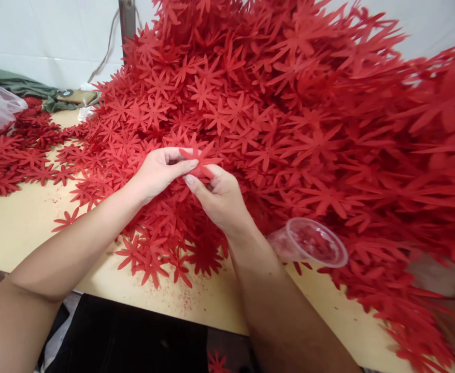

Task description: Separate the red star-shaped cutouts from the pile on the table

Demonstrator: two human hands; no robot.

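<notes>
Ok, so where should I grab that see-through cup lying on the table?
Probably by its side wall, from above. The cup lies tipped over among the red flowers, mouth toward the camera, so its round side faces up and is free.

The red flower cutouts [289, 103] look like matt felt or foam sheet. Just beside them, the cup [309, 242] is clear glossy plastic; beneath, the tabletop [13, 223] is smooth pale wood.
</notes>
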